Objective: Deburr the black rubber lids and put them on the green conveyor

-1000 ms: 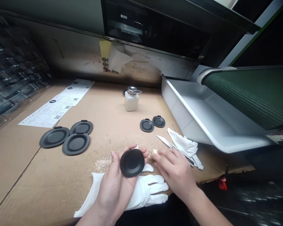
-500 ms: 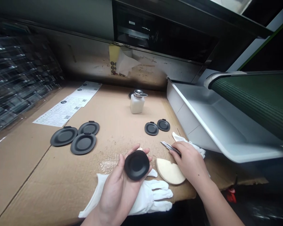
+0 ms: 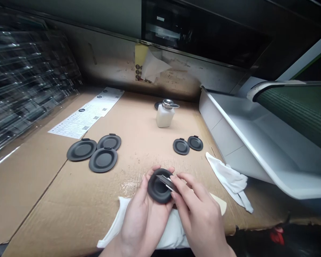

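Holding a black disc [image 3: 156, 189] well in front of the bottle [image 3: 165, 115], the left hand [image 3: 143, 217] curls half closed around its rim. The right hand [image 3: 200, 217] pinches a thin blade [image 3: 164, 179], its tip lying on the disc's hollow face. Working the blade over that face looks like the step in hand. Any stroke calls for a steady disc and light pressure.

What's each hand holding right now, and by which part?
Left hand holds a black disc by its rim, fingers around the edge. Right hand pinches a thin metal tool by its back end, its tip over the disc.
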Available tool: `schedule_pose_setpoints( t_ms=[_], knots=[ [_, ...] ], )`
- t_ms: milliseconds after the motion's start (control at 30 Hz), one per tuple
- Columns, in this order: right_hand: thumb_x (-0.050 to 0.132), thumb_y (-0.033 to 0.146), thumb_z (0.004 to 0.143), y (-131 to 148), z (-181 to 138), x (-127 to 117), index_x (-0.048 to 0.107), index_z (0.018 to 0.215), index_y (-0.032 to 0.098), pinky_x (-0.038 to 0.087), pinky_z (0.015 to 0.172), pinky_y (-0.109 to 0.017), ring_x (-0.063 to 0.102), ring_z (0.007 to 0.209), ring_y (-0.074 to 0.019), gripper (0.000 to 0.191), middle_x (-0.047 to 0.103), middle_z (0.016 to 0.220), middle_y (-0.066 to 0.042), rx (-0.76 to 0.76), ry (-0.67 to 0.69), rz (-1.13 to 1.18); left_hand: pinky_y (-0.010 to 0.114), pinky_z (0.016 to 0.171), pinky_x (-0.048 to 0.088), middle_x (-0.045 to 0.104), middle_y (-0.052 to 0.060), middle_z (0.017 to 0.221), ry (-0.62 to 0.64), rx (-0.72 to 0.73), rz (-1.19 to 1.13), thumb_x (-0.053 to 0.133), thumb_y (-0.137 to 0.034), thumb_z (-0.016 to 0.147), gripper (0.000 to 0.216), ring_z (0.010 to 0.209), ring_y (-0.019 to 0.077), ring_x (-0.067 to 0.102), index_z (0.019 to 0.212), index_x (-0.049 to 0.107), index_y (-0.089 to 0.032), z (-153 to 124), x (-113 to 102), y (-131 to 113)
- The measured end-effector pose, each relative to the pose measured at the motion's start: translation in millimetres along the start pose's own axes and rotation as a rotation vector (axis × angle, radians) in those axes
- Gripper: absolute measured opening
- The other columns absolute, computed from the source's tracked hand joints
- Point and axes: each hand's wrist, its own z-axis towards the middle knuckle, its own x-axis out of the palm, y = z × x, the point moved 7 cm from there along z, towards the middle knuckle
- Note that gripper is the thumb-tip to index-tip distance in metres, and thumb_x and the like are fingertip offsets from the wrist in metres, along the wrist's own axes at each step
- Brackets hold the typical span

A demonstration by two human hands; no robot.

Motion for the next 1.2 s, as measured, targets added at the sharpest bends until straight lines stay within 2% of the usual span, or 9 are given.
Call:
schedule_pose_setpoints(
  t_ms=[167, 300, 400, 500, 600, 667, 833, 1067, 1200],
  knots=[
    [0.047, 0.016, 0.087, 1, -2, 9, 0.055, 0.117, 0.021, 0.047, 0.087, -0.026, 0.056, 0.104, -0.0159, 0.031, 0.057, 0.117, -0.005, 0.033, 0.015, 0.000, 0.034, 0.082, 0.049, 0.058, 0.013, 0.119, 0.020, 0.011, -0.009, 0.038, -0.028, 0.090, 0.023, 0.114, 0.0251, 0.053, 0.104, 0.055, -0.020, 2, -1, -1],
    [0.045, 0.019, 0.089, -7, -2, 4, 0.056, 0.115, 0.022, 0.047, 0.085, -0.025, 0.057, 0.101, -0.0153, 0.028, 0.058, 0.116, -0.003, 0.056, 0.032, -0.016, 0.037, 0.088, 0.048, 0.060, 0.014, 0.115, -0.009, 0.032, 0.006, 0.036, -0.027, 0.091, 0.023, 0.113, 0.0255, 0.053, 0.103, 0.054, -0.019, 3, -4, -1],
    [0.044, 0.025, 0.090, -29, -2, -7, 0.056, 0.113, 0.024, 0.047, 0.083, -0.027, 0.058, 0.099, -0.0157, 0.026, 0.059, 0.113, -0.002, 0.114, 0.017, -0.077, 0.041, 0.089, 0.048, 0.062, 0.014, 0.110, 0.001, 0.058, 0.064, 0.037, -0.030, 0.090, 0.025, 0.106, 0.0284, 0.058, 0.106, 0.052, -0.018, 1, -2, -3],
    [0.043, 0.029, 0.090, -61, -4, -9, 0.057, 0.110, 0.028, 0.049, 0.078, -0.029, 0.058, 0.096, -0.0166, 0.024, 0.061, 0.109, 0.002, 0.191, 0.088, -0.174, 0.036, 0.076, 0.054, 0.064, 0.016, 0.102, -0.027, 0.043, 0.148, 0.039, -0.037, 0.088, 0.032, 0.092, 0.0300, 0.064, 0.112, 0.050, -0.018, -2, -1, -5],
    [0.043, 0.029, 0.090, -87, -9, -4, 0.059, 0.107, 0.030, 0.049, 0.076, -0.033, 0.057, 0.096, -0.0188, 0.023, 0.060, 0.108, 0.002, 0.236, 0.179, -0.248, 0.029, 0.066, 0.056, 0.065, 0.017, 0.092, -0.086, 0.027, 0.167, 0.038, -0.042, 0.087, 0.037, 0.083, 0.0282, 0.067, 0.105, 0.052, -0.013, -5, -2, -6],
    [0.043, 0.029, 0.090, -95, -11, -2, 0.059, 0.106, 0.027, 0.048, 0.080, -0.035, 0.055, 0.098, -0.0197, 0.023, 0.060, 0.108, 0.001, 0.238, 0.171, -0.253, 0.028, 0.064, 0.057, 0.065, 0.017, 0.089, -0.100, 0.019, 0.147, 0.037, -0.044, 0.086, 0.040, 0.081, 0.0273, 0.068, 0.098, 0.055, -0.011, -6, -2, -6],
    [0.043, 0.027, 0.090, -94, -11, 0, 0.060, 0.104, 0.024, 0.044, 0.089, -0.035, 0.052, 0.101, -0.0187, 0.023, 0.060, 0.107, -0.002, 0.203, 0.129, -0.206, 0.027, 0.065, 0.057, 0.066, 0.020, 0.087, -0.105, 0.004, 0.068, 0.037, -0.046, 0.086, 0.046, 0.081, 0.0272, 0.068, 0.087, 0.060, -0.006, -5, -2, -6],
    [0.046, 0.025, 0.088, -91, -9, 0, 0.061, 0.099, 0.024, 0.044, 0.083, -0.032, 0.055, 0.093, -0.0167, 0.019, 0.062, 0.099, 0.000, 0.158, 0.112, -0.167, 0.032, 0.067, 0.058, 0.068, 0.018, 0.088, -0.113, 0.067, 0.043, 0.037, -0.041, 0.088, 0.046, 0.085, 0.0276, 0.067, 0.084, 0.063, -0.003, -4, -7, -10],
    [0.048, 0.022, 0.087, -82, 0, -8, 0.061, 0.099, 0.022, 0.043, 0.085, -0.032, 0.055, 0.093, -0.0174, 0.017, 0.063, 0.099, -0.002, 0.124, 0.057, -0.083, 0.031, 0.069, 0.055, 0.068, 0.019, 0.088, -0.014, 0.003, 0.137, 0.033, -0.045, 0.088, 0.047, 0.078, 0.0230, 0.068, 0.089, 0.061, -0.008, -4, 0, -3]
  ],
)
